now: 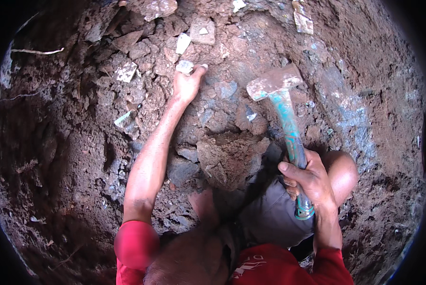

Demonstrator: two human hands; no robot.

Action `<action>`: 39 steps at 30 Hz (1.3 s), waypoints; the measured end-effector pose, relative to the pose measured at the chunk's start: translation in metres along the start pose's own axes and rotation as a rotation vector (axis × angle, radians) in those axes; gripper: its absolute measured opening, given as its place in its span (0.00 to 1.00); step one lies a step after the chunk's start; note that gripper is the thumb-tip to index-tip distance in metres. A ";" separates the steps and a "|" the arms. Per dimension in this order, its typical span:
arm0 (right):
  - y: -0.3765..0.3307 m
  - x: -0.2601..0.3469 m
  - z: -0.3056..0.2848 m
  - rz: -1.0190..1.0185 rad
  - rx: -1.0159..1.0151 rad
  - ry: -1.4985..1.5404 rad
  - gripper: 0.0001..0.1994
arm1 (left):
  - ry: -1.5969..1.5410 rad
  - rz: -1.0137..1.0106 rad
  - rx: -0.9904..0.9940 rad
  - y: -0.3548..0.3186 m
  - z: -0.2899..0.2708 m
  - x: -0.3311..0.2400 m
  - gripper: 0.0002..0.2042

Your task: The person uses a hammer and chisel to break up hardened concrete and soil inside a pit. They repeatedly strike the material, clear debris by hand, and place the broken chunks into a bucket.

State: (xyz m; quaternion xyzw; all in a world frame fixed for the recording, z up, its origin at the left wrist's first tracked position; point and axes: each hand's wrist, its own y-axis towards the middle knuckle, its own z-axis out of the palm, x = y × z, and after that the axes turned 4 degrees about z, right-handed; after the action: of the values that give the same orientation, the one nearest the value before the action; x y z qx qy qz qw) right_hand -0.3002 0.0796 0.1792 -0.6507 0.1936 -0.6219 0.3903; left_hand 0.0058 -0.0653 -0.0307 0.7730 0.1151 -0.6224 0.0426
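My left hand [188,84] reaches far forward over broken reddish rock and holds a small pale stone chip [184,66] between its fingertips. My right hand [308,183] grips the teal handle of a hammer [289,128]. Its dusty metal head [274,81] is raised over the rubble to the right of my left hand. A large lump of reddish-brown rock [229,156] sits between my two arms, close in front of my knees.
Loose rock fragments and pale shards [126,71] lie scattered across the upper left. Flat stone pieces [202,31] and a pale slab [302,20] sit at the top. Bluish-grey rock face [355,114] shows on the right. My bent knee [342,171] is beside the hammer.
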 end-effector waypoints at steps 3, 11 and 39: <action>0.003 0.000 0.000 -0.005 0.002 -0.004 0.13 | 0.106 -0.004 -0.005 -0.007 0.010 -0.009 0.12; 0.007 -0.002 0.002 0.041 -0.030 -0.032 0.12 | 0.003 0.076 -0.063 -0.021 0.000 -0.052 0.13; -0.002 0.043 0.001 -0.654 -0.263 -0.102 0.21 | 0.367 0.006 0.231 -0.016 0.036 -0.050 0.15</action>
State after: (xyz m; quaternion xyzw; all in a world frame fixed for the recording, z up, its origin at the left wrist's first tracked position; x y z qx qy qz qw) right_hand -0.2930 0.0499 0.2090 -0.7532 0.0335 -0.6503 0.0927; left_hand -0.0425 -0.0636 0.0110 0.8735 0.0466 -0.4800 -0.0660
